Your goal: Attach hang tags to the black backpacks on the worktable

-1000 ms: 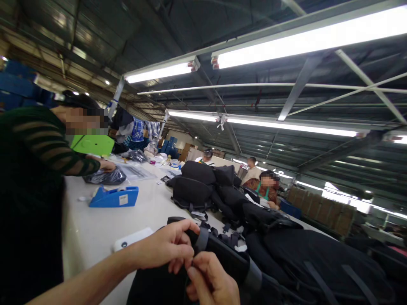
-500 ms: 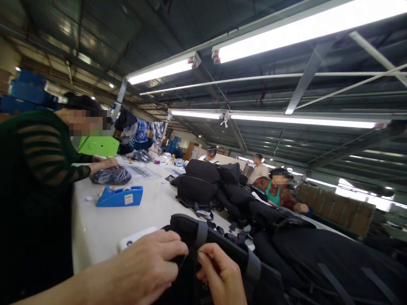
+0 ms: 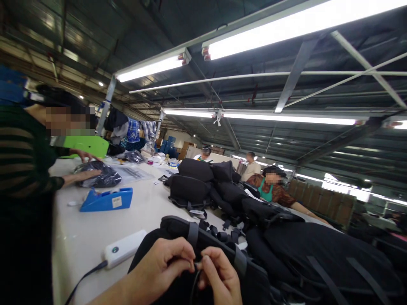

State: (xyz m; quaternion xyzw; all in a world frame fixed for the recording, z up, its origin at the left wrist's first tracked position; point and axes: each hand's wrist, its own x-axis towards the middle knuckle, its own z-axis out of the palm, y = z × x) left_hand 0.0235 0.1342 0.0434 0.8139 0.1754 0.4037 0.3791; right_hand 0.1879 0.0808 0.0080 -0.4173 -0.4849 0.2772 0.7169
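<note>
A black bag with grey straps [image 3: 173,226] lies at the table's near edge, right under my hands. My left hand [image 3: 165,264] is closed in a pinch, thumb against forefinger. Close beside it, nearly tip to tip, my right hand [image 3: 221,273] pinches too. Something tiny and pale shows between the fingertips, with a thin dark strand hanging below; its kind is too small to make out. A white device with a dark cable [image 3: 125,248] rests on the table left of the bag.
Several black bags [image 3: 190,188] are heaped across the white table [image 3: 149,207]. A blue tape dispenser [image 3: 108,199] stands at left. Beyond it a person in dark green [image 3: 28,144] presses on a plastic-wrapped bundle [image 3: 101,174]. Another person in a green apron [image 3: 266,190] reaches out behind the heap.
My left hand has turned and come fingertip to fingertip with my right. The view has shifted right, uncovering the white device. The person at left now has both hands spread on the bundle.
</note>
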